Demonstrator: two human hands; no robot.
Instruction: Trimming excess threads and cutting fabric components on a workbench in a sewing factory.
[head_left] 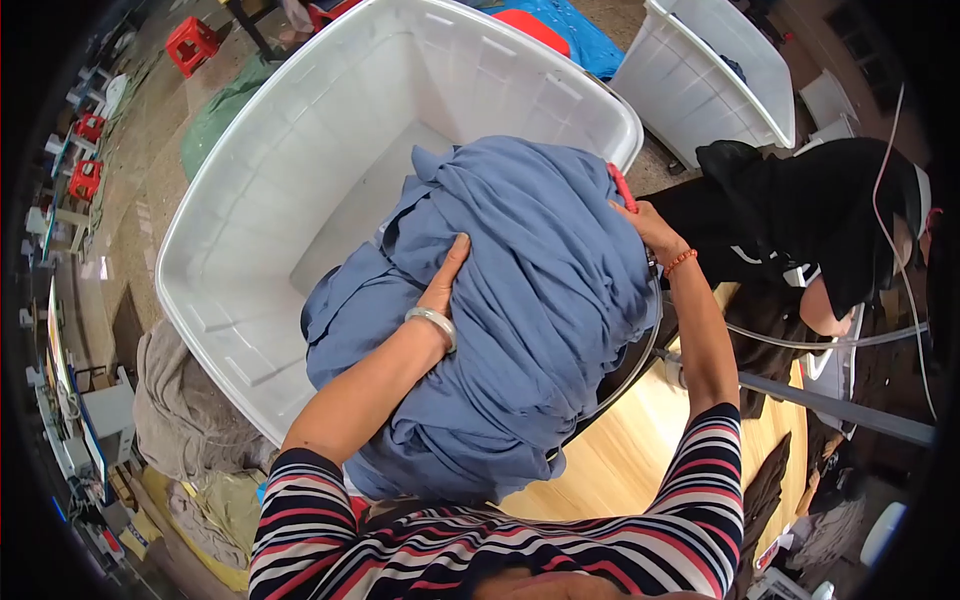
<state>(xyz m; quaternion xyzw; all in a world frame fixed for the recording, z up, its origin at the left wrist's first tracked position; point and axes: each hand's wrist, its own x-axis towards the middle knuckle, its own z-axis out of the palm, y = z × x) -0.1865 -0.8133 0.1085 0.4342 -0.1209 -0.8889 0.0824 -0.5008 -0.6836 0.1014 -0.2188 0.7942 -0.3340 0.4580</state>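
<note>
A large heap of blue-grey fabric [530, 270] fills the middle, partly over the near side of a big white plastic bin [290, 170]. My left hand [445, 275] presses into the heap, its thumb showing on top and the other fingers sunk out of sight in the folds. On the heap's right side, my right hand [652, 230] is closed around a red handle [622, 187]. A thin dark rim [645, 345] curves below that hand along the cloth; the container it belongs to is mostly hidden by the fabric.
Another white bin [705, 85] stands at the far right. A person in black [810, 205] bends over beside a light wooden tabletop [630, 445]. Brown cloth [180, 405] lies at the left, and a red stool [192, 45] stands on the floor farther back.
</note>
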